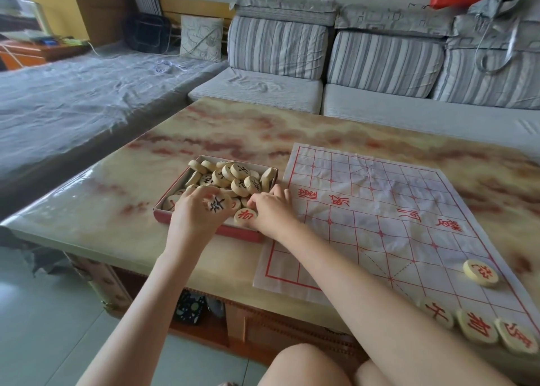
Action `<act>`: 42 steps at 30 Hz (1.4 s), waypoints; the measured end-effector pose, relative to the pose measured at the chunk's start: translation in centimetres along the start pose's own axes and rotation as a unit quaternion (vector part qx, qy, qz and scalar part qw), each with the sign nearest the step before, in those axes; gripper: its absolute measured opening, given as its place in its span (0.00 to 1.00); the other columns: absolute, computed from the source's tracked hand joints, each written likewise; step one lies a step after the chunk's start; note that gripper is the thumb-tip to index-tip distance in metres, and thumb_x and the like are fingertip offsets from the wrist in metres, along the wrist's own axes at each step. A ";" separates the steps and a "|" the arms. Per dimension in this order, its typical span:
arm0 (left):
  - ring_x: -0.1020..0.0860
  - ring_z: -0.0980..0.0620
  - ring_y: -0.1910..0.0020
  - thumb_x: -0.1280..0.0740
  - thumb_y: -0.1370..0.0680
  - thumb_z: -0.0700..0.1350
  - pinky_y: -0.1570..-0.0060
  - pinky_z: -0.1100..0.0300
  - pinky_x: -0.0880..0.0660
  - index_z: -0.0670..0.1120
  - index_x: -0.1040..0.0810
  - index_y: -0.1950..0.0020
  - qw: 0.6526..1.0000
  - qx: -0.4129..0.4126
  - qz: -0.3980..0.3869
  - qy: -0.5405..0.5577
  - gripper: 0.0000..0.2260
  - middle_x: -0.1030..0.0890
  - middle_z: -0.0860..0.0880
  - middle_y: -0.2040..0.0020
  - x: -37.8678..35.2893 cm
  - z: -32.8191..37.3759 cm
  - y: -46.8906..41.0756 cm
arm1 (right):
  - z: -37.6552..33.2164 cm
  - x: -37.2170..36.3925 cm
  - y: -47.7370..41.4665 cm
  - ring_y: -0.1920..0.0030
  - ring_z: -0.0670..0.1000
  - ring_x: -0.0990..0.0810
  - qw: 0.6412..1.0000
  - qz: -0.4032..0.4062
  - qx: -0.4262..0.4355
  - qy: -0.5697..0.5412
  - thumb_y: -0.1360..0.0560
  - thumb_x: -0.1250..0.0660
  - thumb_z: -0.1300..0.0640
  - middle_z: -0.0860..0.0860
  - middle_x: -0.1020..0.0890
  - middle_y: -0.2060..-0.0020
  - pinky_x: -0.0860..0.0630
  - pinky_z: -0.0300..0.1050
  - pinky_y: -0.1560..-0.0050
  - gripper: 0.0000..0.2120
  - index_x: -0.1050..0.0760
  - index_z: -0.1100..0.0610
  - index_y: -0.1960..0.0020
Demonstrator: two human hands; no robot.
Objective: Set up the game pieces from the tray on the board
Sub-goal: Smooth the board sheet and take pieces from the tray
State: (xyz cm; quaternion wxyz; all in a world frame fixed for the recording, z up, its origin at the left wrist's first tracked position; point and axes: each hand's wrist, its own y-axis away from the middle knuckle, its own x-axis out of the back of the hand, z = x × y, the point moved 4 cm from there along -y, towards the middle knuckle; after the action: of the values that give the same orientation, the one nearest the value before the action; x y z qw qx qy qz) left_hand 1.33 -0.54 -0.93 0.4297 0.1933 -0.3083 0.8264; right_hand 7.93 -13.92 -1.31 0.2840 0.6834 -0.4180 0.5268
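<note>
On the bench (233,128): a red-walled tray (172,188) sits just beside the left edge of a creased paper xiangqi board (380,210) printed with red lines.
Tray contents: a loose heap of pale round xiangqi pieces (233,178), some flat, some on edge, with black or red characters.
Left hand (195,213): over the tray's near end, grip clamped on a black-character piece (217,204), face up between the fingers.
Right hand (273,208): at the tray's near right corner, grip pinched together on a red-character piece (246,216).
Already on the board: a lone red piece (480,271) near the right border; a row of three red pieces (477,325) along the near edge, side by side.
Behind the bench: a grey sofa (409,102) with striped cushions.
</note>
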 end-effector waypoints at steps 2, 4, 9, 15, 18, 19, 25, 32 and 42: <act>0.22 0.50 0.53 0.26 0.33 0.48 0.50 0.57 0.25 0.48 0.21 0.47 1.000 -0.002 0.000 0.024 0.16 0.23 0.48 0.49 0.3 -0.1 0.4 | 0.0 -0.1 -0.2 0.38 0.56 0.37 1.000 -0.002 -0.008 0.007 0.29 0.33 0.44 0.55 0.23 0.44 0.43 0.50 0.38 0.21 0.25 0.54 0.41; 0.23 0.51 0.52 0.26 0.32 0.47 0.50 0.57 0.24 0.49 0.21 0.46 0.999 -0.003 0.006 0.044 0.16 0.23 0.48 0.48 0.5 -0.2 0.7 | 0.0 -0.1 -0.3 0.37 0.56 0.38 1.000 -0.004 -0.016 -0.003 0.30 0.31 0.45 0.54 0.24 0.47 0.43 0.50 0.37 0.21 0.25 0.54 0.42; 0.23 0.52 0.52 0.26 0.32 0.46 0.52 0.62 0.25 0.48 0.21 0.45 0.998 0.002 0.008 0.067 0.17 0.23 0.49 0.46 0.6 -0.4 1.1 | 0.6 0.7 0.5 0.35 0.55 0.37 0.995 0.017 -0.034 -0.095 0.33 0.28 0.46 0.49 0.24 0.46 0.43 0.50 0.37 0.25 0.26 0.53 0.40; 0.23 0.53 0.50 0.26 0.31 0.47 0.51 0.63 0.26 0.50 0.21 0.45 0.995 0.000 -0.005 0.100 0.16 0.24 0.50 0.45 0.4 1.0 1.5 | 3.7 4.4 4.2 0.39 0.52 0.34 0.971 0.065 -0.038 -0.226 0.34 0.25 0.51 0.36 0.37 0.61 0.35 0.48 0.36 0.23 0.24 0.53 0.42; 0.24 0.54 0.50 0.27 0.31 0.46 0.54 0.68 0.28 0.50 0.21 0.44 0.994 -0.004 -0.029 0.104 0.16 0.24 0.51 0.44 -0.2 2.4 2.0 | 5.8 4.8 6.4 0.40 0.52 0.32 0.969 0.058 -0.042 -0.238 0.35 0.24 0.50 0.42 0.27 0.54 0.33 0.50 0.37 0.21 0.24 0.51 0.43; 0.24 0.54 0.50 0.27 0.31 0.46 0.56 0.72 0.30 0.50 0.21 0.44 0.994 -0.006 -0.035 0.103 0.16 0.24 0.51 0.44 -0.4 2.9 2.2 | 6.5 4.8 7.2 0.41 0.52 0.31 0.968 0.051 -0.043 -0.243 0.35 0.25 0.50 0.45 0.26 0.51 0.32 0.48 0.39 0.21 0.24 0.51 0.43; 0.25 0.56 0.50 0.26 0.32 0.45 0.60 0.75 0.32 0.50 0.23 0.43 0.989 -0.026 -0.092 0.109 0.18 0.23 0.51 0.44 -1.4 5.0 3.8 | 8.5 4.6 12.9 0.43 0.46 0.32 0.974 0.000 -0.052 -0.222 0.33 0.26 0.49 0.37 0.32 0.53 0.36 0.40 0.43 0.22 0.27 0.48 0.40; 0.24 0.55 0.52 0.26 0.32 0.45 0.57 0.73 0.29 0.51 0.24 0.43 0.981 -0.061 -0.150 0.109 0.18 0.22 0.51 0.47 -3.3 7.0 6.6 | 10.8 3.7 17.0 0.41 0.46 0.33 0.980 0.008 -0.075 -0.184 0.33 0.26 0.49 0.35 0.31 0.54 0.36 0.41 0.40 0.22 0.27 0.48 0.41; 0.26 0.65 0.57 0.25 0.33 0.46 0.64 0.77 0.30 0.49 0.23 0.44 0.980 -0.062 -0.167 0.085 0.19 0.22 0.53 0.51 -4.4 7.4 7.9 | 10.2 1.8 17.5 0.41 0.46 0.36 0.984 0.030 -0.060 -0.164 0.34 0.27 0.46 0.39 0.29 0.52 0.37 0.44 0.37 0.23 0.26 0.48 0.41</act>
State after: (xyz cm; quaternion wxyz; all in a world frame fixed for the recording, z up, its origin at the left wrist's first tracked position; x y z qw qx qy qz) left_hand -2.32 -11.61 -0.77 0.5971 0.1438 -0.2843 0.7362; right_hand -2.18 -31.44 -3.37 0.2364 0.7292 -0.5100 0.3902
